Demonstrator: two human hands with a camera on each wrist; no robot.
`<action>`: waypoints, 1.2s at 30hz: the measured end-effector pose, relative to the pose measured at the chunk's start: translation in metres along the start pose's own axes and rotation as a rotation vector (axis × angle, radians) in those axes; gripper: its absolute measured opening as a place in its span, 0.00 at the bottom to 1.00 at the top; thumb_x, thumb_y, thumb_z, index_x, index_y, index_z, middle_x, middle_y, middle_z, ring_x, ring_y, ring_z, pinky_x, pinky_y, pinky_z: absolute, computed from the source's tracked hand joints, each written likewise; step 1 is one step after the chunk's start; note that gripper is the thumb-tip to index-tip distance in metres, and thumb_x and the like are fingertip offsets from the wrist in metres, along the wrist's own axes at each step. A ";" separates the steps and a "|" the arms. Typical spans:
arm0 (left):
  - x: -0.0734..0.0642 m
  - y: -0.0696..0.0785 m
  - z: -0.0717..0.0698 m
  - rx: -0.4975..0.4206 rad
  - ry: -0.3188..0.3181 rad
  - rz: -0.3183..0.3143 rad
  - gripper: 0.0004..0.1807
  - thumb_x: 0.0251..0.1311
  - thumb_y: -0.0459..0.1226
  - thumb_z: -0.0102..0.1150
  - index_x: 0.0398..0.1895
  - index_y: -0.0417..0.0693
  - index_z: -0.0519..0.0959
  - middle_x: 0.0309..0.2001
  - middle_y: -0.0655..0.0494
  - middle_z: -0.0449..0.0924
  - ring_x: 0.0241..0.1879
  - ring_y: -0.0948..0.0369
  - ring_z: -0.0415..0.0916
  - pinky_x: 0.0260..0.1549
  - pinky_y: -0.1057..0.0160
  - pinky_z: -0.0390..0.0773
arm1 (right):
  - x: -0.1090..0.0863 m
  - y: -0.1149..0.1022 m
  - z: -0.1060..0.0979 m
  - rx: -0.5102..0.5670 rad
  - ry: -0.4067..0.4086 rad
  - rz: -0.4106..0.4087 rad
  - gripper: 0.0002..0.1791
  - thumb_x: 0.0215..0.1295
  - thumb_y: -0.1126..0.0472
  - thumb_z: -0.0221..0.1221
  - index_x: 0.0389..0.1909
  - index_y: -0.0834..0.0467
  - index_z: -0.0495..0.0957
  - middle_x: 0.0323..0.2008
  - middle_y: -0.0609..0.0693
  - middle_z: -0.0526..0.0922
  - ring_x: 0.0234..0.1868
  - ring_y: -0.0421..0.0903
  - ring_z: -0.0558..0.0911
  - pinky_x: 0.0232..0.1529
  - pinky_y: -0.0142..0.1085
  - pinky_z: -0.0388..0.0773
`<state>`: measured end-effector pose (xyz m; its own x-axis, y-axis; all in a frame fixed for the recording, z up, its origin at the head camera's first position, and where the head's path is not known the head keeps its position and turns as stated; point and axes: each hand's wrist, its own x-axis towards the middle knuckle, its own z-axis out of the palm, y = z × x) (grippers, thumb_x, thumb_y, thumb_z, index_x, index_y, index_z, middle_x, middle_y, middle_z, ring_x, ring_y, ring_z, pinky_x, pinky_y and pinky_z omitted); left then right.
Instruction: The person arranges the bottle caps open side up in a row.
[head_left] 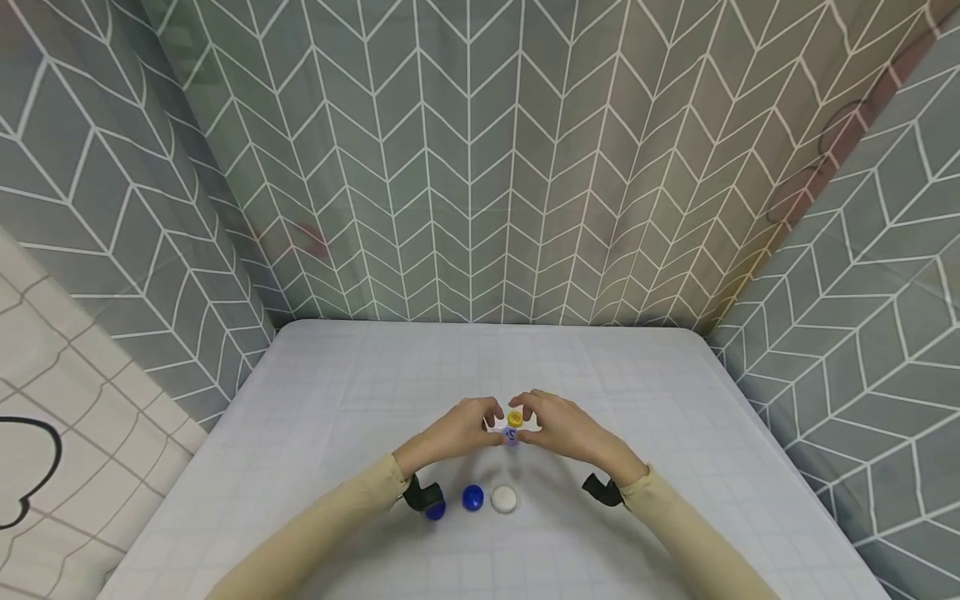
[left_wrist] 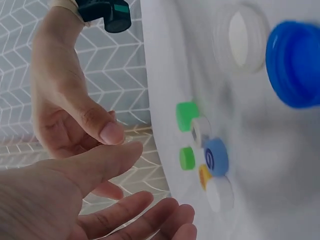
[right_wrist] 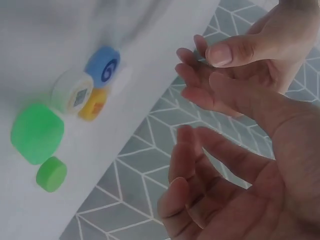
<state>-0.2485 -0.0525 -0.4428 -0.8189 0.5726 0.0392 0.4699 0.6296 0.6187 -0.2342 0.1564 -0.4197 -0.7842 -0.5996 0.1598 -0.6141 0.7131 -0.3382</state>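
Observation:
My left hand (head_left: pixel 457 429) and right hand (head_left: pixel 566 427) face each other over a cluster of bottle caps, fingers loosely bent and nothing between them. The thumb tips come close together in both wrist views. Between the hands in the head view show a yellow cap (head_left: pixel 514 419) and a blue cap (head_left: pixel 512 436) with a dark mark. The left wrist view has the cluster on the table: a larger green cap (left_wrist: pixel 187 116), a smaller green cap (left_wrist: pixel 187 158), a white cap (left_wrist: pixel 220 194) and a white ring-like cap (left_wrist: pixel 201 131). The hands cover much of it from above.
Nearer the body lie a round white cap (head_left: pixel 504 499), a blue cap (head_left: pixel 472 497) and another blue cap (head_left: pixel 436 511) partly hidden by the left wrist's black camera (head_left: pixel 422 493). The table (head_left: pixel 360 367) has a pale cloth; patterned curtains (head_left: pixel 465 167) surround its back and sides.

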 end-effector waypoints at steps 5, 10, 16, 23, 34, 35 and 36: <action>0.014 -0.014 0.001 -0.006 0.008 -0.046 0.23 0.55 0.42 0.68 0.49 0.36 0.77 0.39 0.44 0.82 0.38 0.57 0.80 0.34 0.63 0.79 | 0.012 0.007 0.004 -0.019 0.009 0.040 0.25 0.58 0.56 0.67 0.56 0.59 0.76 0.38 0.52 0.80 0.31 0.40 0.74 0.30 0.32 0.70; 0.027 -0.029 0.007 -0.007 -0.014 -0.095 0.27 0.54 0.43 0.69 0.54 0.37 0.76 0.39 0.47 0.82 0.36 0.59 0.79 0.34 0.63 0.78 | 0.024 0.013 0.015 -0.003 -0.044 0.092 0.27 0.59 0.54 0.66 0.59 0.59 0.75 0.43 0.55 0.79 0.36 0.43 0.77 0.33 0.36 0.74; 0.042 -0.043 0.018 -0.006 -0.033 -0.107 0.29 0.51 0.39 0.70 0.55 0.34 0.75 0.36 0.49 0.81 0.29 0.63 0.74 0.30 0.66 0.75 | 0.035 0.020 0.032 0.014 -0.106 0.135 0.27 0.59 0.54 0.66 0.58 0.62 0.76 0.44 0.56 0.78 0.37 0.45 0.78 0.35 0.39 0.76; 0.046 -0.047 0.021 -0.016 -0.052 -0.110 0.26 0.48 0.34 0.72 0.51 0.32 0.79 0.34 0.51 0.79 0.30 0.62 0.73 0.31 0.66 0.75 | 0.037 0.027 0.045 0.014 -0.098 0.099 0.23 0.56 0.55 0.68 0.50 0.62 0.81 0.40 0.54 0.77 0.31 0.41 0.71 0.31 0.34 0.72; 0.044 -0.047 0.020 -0.007 -0.027 -0.061 0.15 0.46 0.31 0.71 0.40 0.37 0.85 0.31 0.53 0.78 0.30 0.64 0.68 0.28 0.70 0.70 | 0.044 0.028 0.054 0.007 -0.063 0.067 0.12 0.57 0.56 0.68 0.37 0.60 0.84 0.37 0.50 0.75 0.31 0.40 0.70 0.28 0.29 0.69; 0.044 -0.047 0.020 -0.003 -0.027 -0.063 0.14 0.47 0.31 0.71 0.40 0.38 0.85 0.31 0.53 0.78 0.31 0.64 0.67 0.29 0.70 0.70 | 0.044 0.028 0.055 0.003 -0.064 0.075 0.12 0.57 0.56 0.68 0.37 0.60 0.84 0.37 0.50 0.74 0.31 0.40 0.70 0.28 0.29 0.69; 0.044 -0.047 0.020 0.003 -0.023 -0.067 0.14 0.47 0.31 0.71 0.40 0.38 0.85 0.31 0.53 0.77 0.31 0.64 0.67 0.29 0.69 0.70 | 0.044 0.028 0.056 0.006 -0.060 0.083 0.13 0.57 0.57 0.68 0.38 0.61 0.84 0.37 0.50 0.74 0.31 0.40 0.70 0.28 0.30 0.69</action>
<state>-0.3001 -0.0466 -0.4858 -0.8409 0.5408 -0.0205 0.4150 0.6686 0.6171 -0.2810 0.1293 -0.4736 -0.8254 -0.5595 0.0750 -0.5467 0.7592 -0.3532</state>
